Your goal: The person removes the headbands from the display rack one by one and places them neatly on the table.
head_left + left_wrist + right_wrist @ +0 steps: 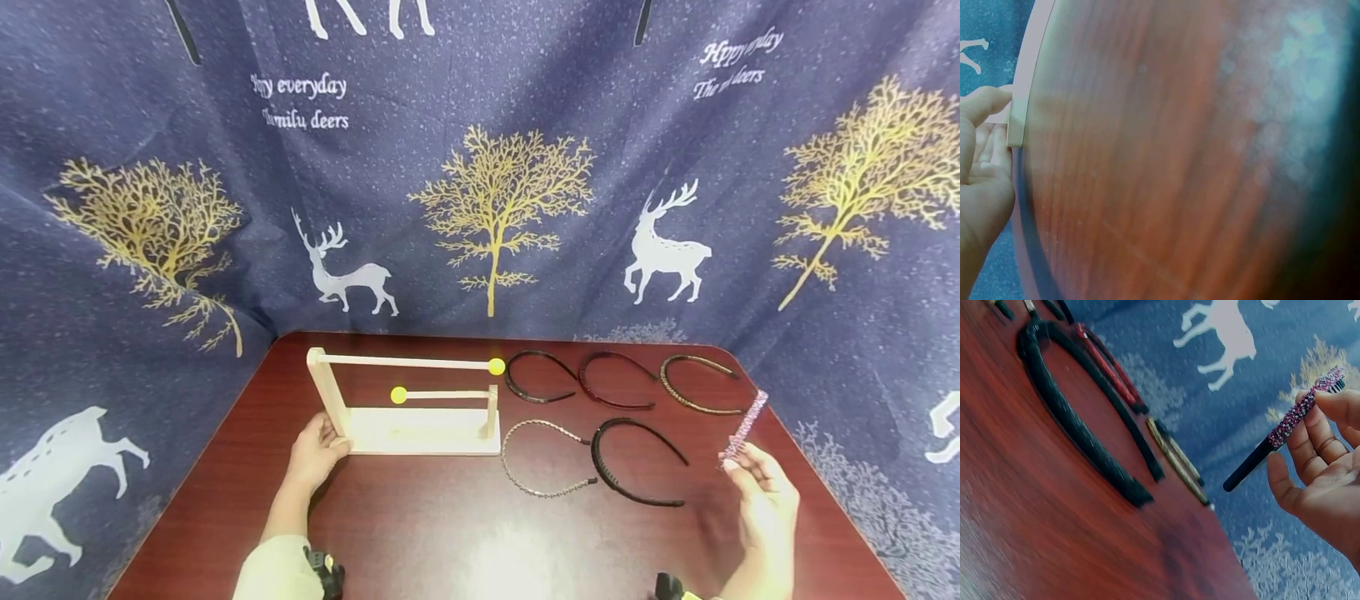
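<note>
My left hand point(315, 454) holds the left end of a pale wooden stand point(416, 432). In the left wrist view the thumb lies on one side of its wooden edge point(1020, 112), with the fingers on the other. The stand has a tall post and a short post, each bearing a horizontal rod tipped with a yellow ball. At the right, my right hand point(768, 492) pinches a pink glittery headband point(746, 423) between thumb and fingers, raised above the table. Its plain black end point(1249, 467) shows in the right wrist view.
Several headbands lie right of the stand: a dark one point(512, 379), a dark red one point(588, 390), a gold-toned one point(667, 383), a beaded one point(506, 462) and a thick black one point(600, 462). A patterned blue cloth point(555, 275) hangs behind the reddish-brown table point(405, 533).
</note>
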Demonstrator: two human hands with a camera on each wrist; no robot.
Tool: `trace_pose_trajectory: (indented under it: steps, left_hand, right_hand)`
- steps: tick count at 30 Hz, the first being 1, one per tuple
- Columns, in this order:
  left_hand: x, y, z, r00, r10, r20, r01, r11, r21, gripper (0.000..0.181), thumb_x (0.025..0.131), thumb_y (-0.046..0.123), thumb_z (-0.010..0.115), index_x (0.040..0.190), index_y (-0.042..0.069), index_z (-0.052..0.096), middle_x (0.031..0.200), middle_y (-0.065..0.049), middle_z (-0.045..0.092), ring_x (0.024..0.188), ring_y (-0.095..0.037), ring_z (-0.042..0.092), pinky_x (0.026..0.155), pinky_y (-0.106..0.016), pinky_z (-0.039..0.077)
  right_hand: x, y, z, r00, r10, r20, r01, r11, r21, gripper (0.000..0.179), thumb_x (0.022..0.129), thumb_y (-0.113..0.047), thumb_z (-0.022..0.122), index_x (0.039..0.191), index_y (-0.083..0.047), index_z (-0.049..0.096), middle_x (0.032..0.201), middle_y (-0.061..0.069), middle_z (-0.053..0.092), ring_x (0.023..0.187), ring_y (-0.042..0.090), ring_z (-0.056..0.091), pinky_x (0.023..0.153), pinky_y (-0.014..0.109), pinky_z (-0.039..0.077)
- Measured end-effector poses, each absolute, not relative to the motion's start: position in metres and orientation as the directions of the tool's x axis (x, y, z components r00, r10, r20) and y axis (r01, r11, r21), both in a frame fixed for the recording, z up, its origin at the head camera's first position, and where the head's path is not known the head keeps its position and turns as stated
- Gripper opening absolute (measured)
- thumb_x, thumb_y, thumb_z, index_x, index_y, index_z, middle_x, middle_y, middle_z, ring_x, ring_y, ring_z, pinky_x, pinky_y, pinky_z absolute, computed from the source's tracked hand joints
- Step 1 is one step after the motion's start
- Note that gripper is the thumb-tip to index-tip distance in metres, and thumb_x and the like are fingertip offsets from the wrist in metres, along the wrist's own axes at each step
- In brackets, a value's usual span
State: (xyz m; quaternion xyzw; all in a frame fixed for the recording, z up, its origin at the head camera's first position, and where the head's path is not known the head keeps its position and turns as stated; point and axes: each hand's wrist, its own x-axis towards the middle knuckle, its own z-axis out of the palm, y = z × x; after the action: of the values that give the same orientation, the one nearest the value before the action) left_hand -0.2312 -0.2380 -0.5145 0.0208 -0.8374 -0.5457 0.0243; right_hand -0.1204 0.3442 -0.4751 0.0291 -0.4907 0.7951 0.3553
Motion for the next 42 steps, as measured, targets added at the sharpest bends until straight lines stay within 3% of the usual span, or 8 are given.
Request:
trace_pose_trajectory:
  steps: [11, 15, 18, 23, 28, 34, 38, 42]
  left_hand:
    - [-0.231, -0.238, -0.512, -0.997, -0.068, 0.024, -0.006, 0.410, 0.912, 0.057, 0.080, -0.003, 0.066, 0.129, -0.010, 0.038, 0.129, -0.034, 0.041, 0.122, -0.042, 0.041, 0.100, -0.042, 0.036]
    - [-0.232, -0.238, -0.513, -0.998, -0.063, 0.026, -0.002, 0.408, 0.913, 0.057, 0.080, -0.003, 0.066, 0.129, -0.010, 0.038, 0.129, -0.035, 0.041, 0.122, -0.042, 0.040, 0.100, -0.041, 0.036]
    - [-0.232, -0.239, -0.514, -0.998, -0.057, 0.029, 0.004, 0.400, 0.917, 0.057, 0.080, -0.004, 0.065, 0.130, -0.010, 0.037, 0.130, -0.035, 0.040, 0.123, -0.042, 0.040, 0.100, -0.041, 0.036]
    - [-0.232, -0.239, -0.515, -0.998, -0.053, 0.020, -0.002, 0.393, 0.920, 0.059, 0.080, -0.003, 0.065, 0.131, -0.010, 0.036, 0.131, -0.035, 0.039, 0.123, -0.042, 0.039, 0.100, -0.040, 0.036]
    - [-0.233, -0.239, -0.516, -0.998, -0.056, 0.026, 0.001, 0.405, 0.914, 0.059, 0.080, -0.003, 0.066, 0.131, -0.010, 0.037, 0.130, -0.035, 0.040, 0.123, -0.042, 0.040, 0.100, -0.041, 0.036]
    - [-0.232, -0.240, -0.515, -0.998, -0.055, 0.020, -0.004, 0.402, 0.916, 0.060, 0.080, -0.003, 0.066, 0.131, -0.011, 0.036, 0.130, -0.036, 0.039, 0.123, -0.043, 0.039, 0.100, -0.040, 0.035]
    - [-0.232, -0.240, -0.515, -0.998, -0.052, 0.017, -0.005, 0.399, 0.917, 0.059, 0.080, -0.003, 0.066, 0.131, -0.011, 0.036, 0.131, -0.036, 0.038, 0.123, -0.043, 0.038, 0.100, -0.040, 0.035]
    - [-0.232, -0.240, -0.516, -0.998, -0.056, 0.023, -0.001, 0.401, 0.916, 0.059, 0.080, -0.003, 0.066, 0.130, -0.011, 0.036, 0.130, -0.036, 0.039, 0.123, -0.043, 0.039, 0.100, -0.040, 0.035]
  right_hand:
    - [-0.118, 0.405, -0.514, -0.738, 0.583, 0.340, -0.461, -0.067, -0.885, 0.034, 0.081, 0.017, 0.059, 0.112, 0.004, 0.064, 0.084, -0.001, 0.068, 0.078, 0.006, 0.062, 0.070, 0.012, 0.048]
    - [-0.108, 0.399, -0.496, -0.744, 0.602, 0.291, -0.269, 0.129, -0.955, 0.032, 0.082, 0.011, 0.060, 0.107, -0.006, 0.069, 0.078, -0.011, 0.066, 0.072, -0.001, 0.059, 0.066, 0.007, 0.044]
    - [-0.102, 0.391, -0.477, -0.787, 0.550, 0.280, -0.080, 0.359, -0.930, 0.030, 0.084, 0.006, 0.059, 0.108, -0.010, 0.069, 0.075, -0.021, 0.061, 0.070, -0.008, 0.055, 0.065, 0.004, 0.039]
    - [-0.103, 0.395, -0.471, -0.881, 0.396, 0.259, 0.044, 0.613, -0.789, 0.027, 0.087, -0.003, 0.059, 0.113, 0.005, 0.061, 0.081, -0.029, 0.056, 0.073, -0.014, 0.049, 0.063, 0.005, 0.038]
    - [-0.111, 0.409, -0.476, -0.955, 0.262, 0.140, 0.084, 0.690, -0.719, 0.036, 0.090, -0.015, 0.060, 0.116, 0.009, 0.057, 0.091, -0.016, 0.064, 0.081, -0.017, 0.045, 0.066, 0.007, 0.036]
    - [-0.121, 0.421, -0.480, -0.988, 0.143, 0.058, 0.068, 0.740, -0.669, 0.038, 0.089, -0.019, 0.062, 0.116, 0.008, 0.059, 0.106, 0.012, 0.064, 0.087, -0.018, 0.040, 0.069, 0.008, 0.037]
    - [-0.128, 0.427, -0.482, -0.995, 0.102, 0.023, 0.063, 0.761, -0.646, 0.038, 0.088, -0.019, 0.064, 0.115, 0.008, 0.060, 0.107, 0.022, 0.063, 0.092, -0.004, 0.050, 0.071, 0.015, 0.042]
    - [-0.132, 0.431, -0.484, -0.995, 0.095, -0.033, 0.094, 0.760, -0.643, 0.038, 0.087, -0.021, 0.065, 0.114, 0.006, 0.062, 0.109, 0.020, 0.063, 0.095, 0.004, 0.052, 0.073, 0.021, 0.045]
